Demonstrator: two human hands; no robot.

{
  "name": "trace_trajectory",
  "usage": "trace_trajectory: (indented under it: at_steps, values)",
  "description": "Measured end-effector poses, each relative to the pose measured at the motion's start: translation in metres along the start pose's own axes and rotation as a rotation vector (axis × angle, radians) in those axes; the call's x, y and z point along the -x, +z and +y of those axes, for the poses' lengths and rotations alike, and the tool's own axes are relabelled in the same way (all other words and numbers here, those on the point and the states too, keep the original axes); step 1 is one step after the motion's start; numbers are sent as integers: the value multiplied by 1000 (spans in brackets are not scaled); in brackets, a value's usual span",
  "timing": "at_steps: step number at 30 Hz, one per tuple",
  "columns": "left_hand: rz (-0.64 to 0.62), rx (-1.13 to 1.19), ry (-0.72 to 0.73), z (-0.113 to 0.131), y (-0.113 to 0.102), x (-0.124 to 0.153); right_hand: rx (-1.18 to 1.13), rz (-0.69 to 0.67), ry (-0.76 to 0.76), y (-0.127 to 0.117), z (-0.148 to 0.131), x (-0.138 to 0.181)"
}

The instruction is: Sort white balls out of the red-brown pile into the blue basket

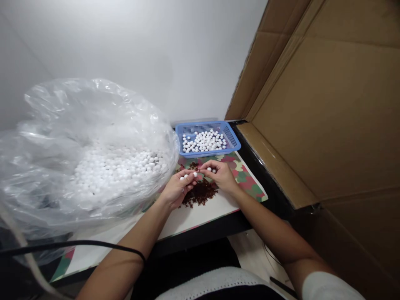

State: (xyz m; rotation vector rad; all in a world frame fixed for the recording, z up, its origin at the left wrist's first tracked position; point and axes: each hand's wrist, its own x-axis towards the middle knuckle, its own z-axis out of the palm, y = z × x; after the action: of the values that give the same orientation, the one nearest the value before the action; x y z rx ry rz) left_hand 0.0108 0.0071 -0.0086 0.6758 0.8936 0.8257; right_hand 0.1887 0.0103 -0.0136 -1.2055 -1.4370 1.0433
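Several small white balls (186,176) sit in the closed fingers of my left hand (174,191), one of them pinched at the thumb tip. Close beside it, my right hand (223,177) is closed too, with a couple of white balls (211,170) held against its fingers. Its thumb and forefinger pinch at a tiny piece near the left fingertips, too small to make out. Beneath both hands lies a loose pile of small dark reddish-brown pieces (203,193) on a white and camouflage-patterned mat (250,183).
Behind my hands stands a blue plastic basket (208,155) with many white balls in it. A large clear plastic bag (93,98) full of white balls fills the left side. Cardboard (328,104) walls the right. A black cable (78,242) crosses by my left forearm.
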Motion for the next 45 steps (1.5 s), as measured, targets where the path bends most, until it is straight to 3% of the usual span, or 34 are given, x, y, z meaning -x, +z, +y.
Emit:
trace_trajectory:
  at_steps: [8, 26, 34, 41, 45]
  values:
    - [5, -27, 51, 0, 3, 2, 63, 30, -67, 9, -1, 6]
    - [65, -29, 160, -6, 1, 1, -56, -70, -89, 11, -1, 6]
    - [109, -48, 226, -8, 4, 1, -158, -126, -22, 12, 2, 4]
    - [69, -46, 172, -2, 15, 1, -204, -165, 12, 12, -5, 4]
    - [81, -18, 119, 6, 14, 4, -280, -129, 174, -2, 3, -3]
